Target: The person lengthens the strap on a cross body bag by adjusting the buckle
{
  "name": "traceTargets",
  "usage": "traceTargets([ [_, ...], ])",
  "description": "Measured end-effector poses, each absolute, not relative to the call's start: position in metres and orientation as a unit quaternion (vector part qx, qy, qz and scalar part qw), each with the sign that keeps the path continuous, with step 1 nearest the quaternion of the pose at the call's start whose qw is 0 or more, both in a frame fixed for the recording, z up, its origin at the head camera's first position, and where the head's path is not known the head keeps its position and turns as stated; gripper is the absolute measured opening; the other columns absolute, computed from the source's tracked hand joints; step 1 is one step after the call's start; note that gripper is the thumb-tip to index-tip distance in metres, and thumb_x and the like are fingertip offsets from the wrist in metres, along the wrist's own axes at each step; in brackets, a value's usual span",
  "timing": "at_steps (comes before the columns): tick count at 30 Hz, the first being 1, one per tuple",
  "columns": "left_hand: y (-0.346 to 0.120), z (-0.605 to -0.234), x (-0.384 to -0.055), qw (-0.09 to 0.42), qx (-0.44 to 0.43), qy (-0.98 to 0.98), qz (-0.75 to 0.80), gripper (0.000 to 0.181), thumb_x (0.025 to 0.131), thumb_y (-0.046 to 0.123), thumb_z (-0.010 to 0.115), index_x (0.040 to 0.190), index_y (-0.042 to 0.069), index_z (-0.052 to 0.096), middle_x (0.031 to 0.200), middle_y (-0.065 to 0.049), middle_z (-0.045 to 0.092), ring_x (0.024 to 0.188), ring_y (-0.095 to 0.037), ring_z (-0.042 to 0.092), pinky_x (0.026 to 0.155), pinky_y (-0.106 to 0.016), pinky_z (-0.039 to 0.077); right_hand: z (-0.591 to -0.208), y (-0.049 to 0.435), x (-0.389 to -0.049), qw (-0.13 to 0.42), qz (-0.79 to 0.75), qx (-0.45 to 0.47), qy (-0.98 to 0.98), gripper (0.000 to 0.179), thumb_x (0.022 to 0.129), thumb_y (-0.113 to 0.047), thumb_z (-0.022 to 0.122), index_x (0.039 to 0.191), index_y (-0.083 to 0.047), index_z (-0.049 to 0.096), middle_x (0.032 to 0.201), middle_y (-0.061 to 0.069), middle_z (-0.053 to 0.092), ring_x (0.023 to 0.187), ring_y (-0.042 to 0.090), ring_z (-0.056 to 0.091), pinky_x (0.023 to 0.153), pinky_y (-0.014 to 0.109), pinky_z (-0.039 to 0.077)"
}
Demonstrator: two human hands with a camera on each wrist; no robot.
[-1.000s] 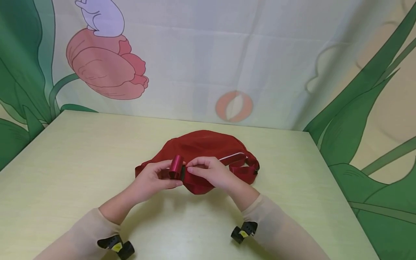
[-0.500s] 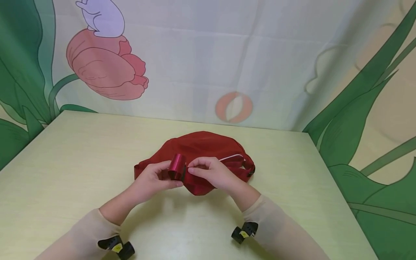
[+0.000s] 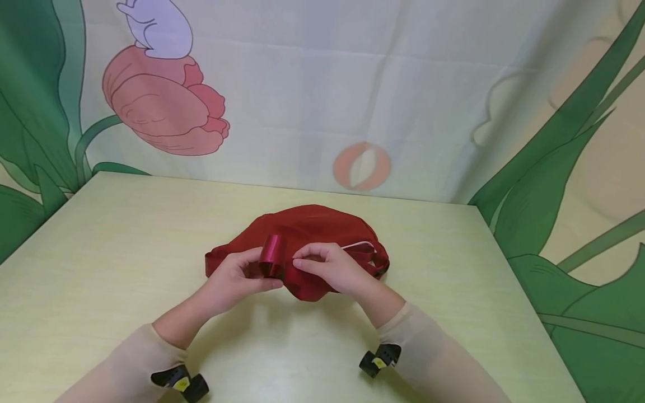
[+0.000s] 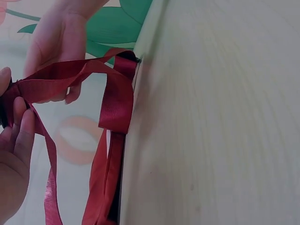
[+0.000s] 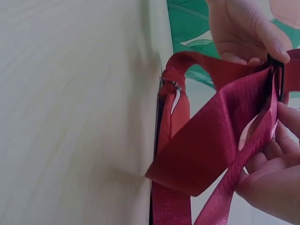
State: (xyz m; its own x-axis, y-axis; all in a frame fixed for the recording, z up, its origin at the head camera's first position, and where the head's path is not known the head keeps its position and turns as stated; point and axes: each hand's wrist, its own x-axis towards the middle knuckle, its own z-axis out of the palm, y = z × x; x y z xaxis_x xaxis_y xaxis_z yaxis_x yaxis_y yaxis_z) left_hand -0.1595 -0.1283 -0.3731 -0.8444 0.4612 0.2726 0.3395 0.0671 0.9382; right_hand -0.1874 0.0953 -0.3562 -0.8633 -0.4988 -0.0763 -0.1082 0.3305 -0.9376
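Observation:
A red fabric bag (image 3: 314,224), shaped like a waist bag, lies on the table with its shiny red strap (image 3: 272,252) raised in front of it. My left hand (image 3: 239,280) grips the strap at a black slider buckle (image 5: 282,79), thumb on the buckle's edge in the right wrist view. A loop of webbing stands up beside those fingers. Close to the buckle, my right hand (image 3: 330,267) pinches the strap between thumb and fingers. In the left wrist view, webbing (image 4: 117,101) runs from the hands down to the bag's end, with another length hanging below the left fingers.
The pale wooden table (image 3: 126,235) extends around the bag on all sides. A printed curtain (image 3: 282,112) hangs behind its far edge. Green leaf-patterned cloth (image 3: 544,212) borders the right side. Each sleeve carries a small black camera (image 3: 380,359) on a strap.
The webbing loop by my left hand has risen slightly. At the bag's right end the strap has drawn in leftward and flattened, and the bag has shifted a little left. Both hands stay nearly in place.

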Motion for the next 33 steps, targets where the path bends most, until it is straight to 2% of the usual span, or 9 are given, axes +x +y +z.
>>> traceTargets([
  [9,-0.1297,-0.3717,-0.1587,0.021,0.263,0.742,0.617,0.034,0.078,0.003,0.074,0.111,0.005,0.064,0.095,-0.007,0.065,0.074,-0.024,0.062,0.068,-0.032,0.053,-0.3555,0.0981,-0.1873,0.169,-0.53,-0.195,0.808,0.018,0.091,-0.017,0.062,0.104,-0.007,0.066,0.097,0.003,0.066,0.09,0.016,0.061,0.08,0.03,0.05],
  [17,-0.1272,-0.3755,-0.1577,0.059,0.263,0.73,0.627,0.038,0.08,0.004,0.073,0.115,0.003,0.061,0.101,-0.01,0.065,0.082,-0.025,0.064,0.073,-0.033,0.053,-0.3556,0.0951,-0.1859,0.186,-0.544,-0.201,0.793,0.018,0.091,-0.016,0.061,0.104,-0.004,0.065,0.094,0.004,0.066,0.088,0.016,0.061,0.079,0.03,0.051],
  [25,-0.1261,-0.3748,-0.1565,0.067,0.264,0.729,0.628,0.038,0.08,0.005,0.073,0.116,0.003,0.061,0.104,-0.011,0.064,0.086,-0.026,0.064,0.075,-0.034,0.053,-0.3531,0.0926,-0.1834,0.187,-0.555,-0.193,0.787,0.019,0.091,-0.017,0.062,0.104,-0.004,0.065,0.094,0.006,0.066,0.089,0.018,0.062,0.08,0.033,0.051],
  [29,-0.1259,-0.3772,-0.1566,0.074,0.26,0.732,0.625,0.036,0.08,0.006,0.073,0.114,0.002,0.061,0.102,-0.011,0.065,0.085,-0.025,0.063,0.075,-0.033,0.052,-0.3535,0.0912,-0.1834,0.189,-0.568,-0.183,0.78,0.023,0.091,-0.016,0.062,0.11,-0.005,0.061,0.092,0.007,0.067,0.087,0.019,0.063,0.079,0.033,0.052],
  [33,-0.1255,-0.3777,-0.1557,0.061,0.26,0.738,0.62,0.035,0.079,0.006,0.073,0.113,0.002,0.062,0.1,-0.011,0.065,0.083,-0.025,0.063,0.073,-0.032,0.052,-0.3544,0.0921,-0.1842,0.187,-0.573,-0.181,0.777,0.03,0.092,-0.02,0.06,0.119,-0.008,0.057,0.101,0.006,0.066,0.096,0.018,0.062,0.085,0.034,0.049],
])
